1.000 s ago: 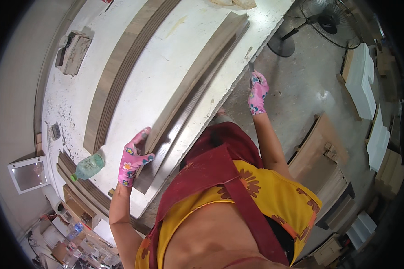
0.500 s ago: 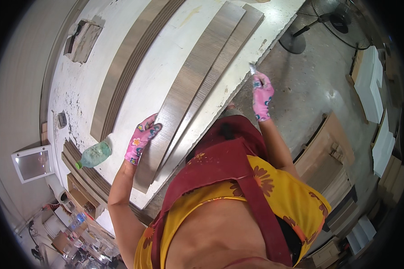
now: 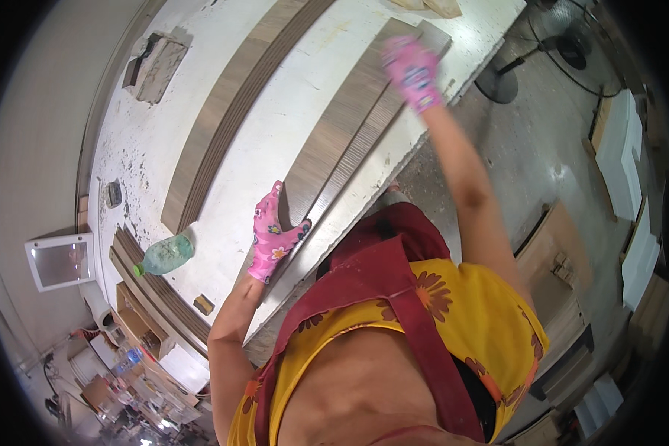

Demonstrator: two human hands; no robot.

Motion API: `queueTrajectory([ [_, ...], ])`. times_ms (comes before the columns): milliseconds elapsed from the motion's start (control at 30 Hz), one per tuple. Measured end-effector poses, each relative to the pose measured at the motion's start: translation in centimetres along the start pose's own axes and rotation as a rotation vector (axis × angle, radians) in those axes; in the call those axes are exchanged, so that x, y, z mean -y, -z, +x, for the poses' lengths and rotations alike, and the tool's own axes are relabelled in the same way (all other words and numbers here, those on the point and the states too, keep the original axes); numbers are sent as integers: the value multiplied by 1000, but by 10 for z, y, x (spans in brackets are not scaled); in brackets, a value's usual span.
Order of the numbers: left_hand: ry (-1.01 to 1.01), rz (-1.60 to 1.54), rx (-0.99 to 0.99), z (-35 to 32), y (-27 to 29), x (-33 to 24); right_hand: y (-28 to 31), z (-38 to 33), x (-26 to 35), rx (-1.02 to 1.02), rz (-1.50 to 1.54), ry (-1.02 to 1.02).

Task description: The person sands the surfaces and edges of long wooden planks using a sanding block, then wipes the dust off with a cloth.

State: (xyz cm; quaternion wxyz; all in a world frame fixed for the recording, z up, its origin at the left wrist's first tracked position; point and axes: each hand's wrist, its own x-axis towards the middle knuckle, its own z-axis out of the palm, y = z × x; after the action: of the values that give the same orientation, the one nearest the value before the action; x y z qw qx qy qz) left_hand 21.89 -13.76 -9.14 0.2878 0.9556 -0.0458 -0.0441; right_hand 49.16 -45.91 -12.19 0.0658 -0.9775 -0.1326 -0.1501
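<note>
On the white counter (image 3: 275, 149), left hand (image 3: 273, 236) pressed flat at the near end of a wood-grain strip (image 3: 346, 130), fingers together. Right hand (image 3: 415, 70) laid over the far end, blurred; fingers' state unclear. Green bottle (image 3: 163, 255) lying nearby.

Dusty grey concrete floor (image 3: 528, 149), white worktable (image 3: 297, 126), fan stand (image 3: 498, 82) alongside.

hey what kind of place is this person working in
Most likely a woodworking or panel workshop. Long wood-grain boards lie on a big white worktable, more boards are stacked beside it, and further panels lean on the dusty concrete floor. Both gloved hands rest on the boards.
</note>
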Motion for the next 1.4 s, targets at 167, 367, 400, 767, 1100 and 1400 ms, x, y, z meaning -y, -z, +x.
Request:
queueTrajectory([
  [167,104,-215,-51,16,26,8,25,4,-92,-416,423,-481],
  [367,-193,-313,-217,99,74,57,4,-54,4,-161,825,-381],
  [400,-154,-337,-234,118,84,59,0,-57,9,-255,773,-340],
  [767,-74,-267,-100,204,128,129,-15,-58,10,-450,620,-249],
  [1100,-49,187,-131,208,108,127,-25,-57,11,-472,596,-237],
  [1400,-197,434,-275,187,106,83,-1,-58,25,-301,416,-232],
])
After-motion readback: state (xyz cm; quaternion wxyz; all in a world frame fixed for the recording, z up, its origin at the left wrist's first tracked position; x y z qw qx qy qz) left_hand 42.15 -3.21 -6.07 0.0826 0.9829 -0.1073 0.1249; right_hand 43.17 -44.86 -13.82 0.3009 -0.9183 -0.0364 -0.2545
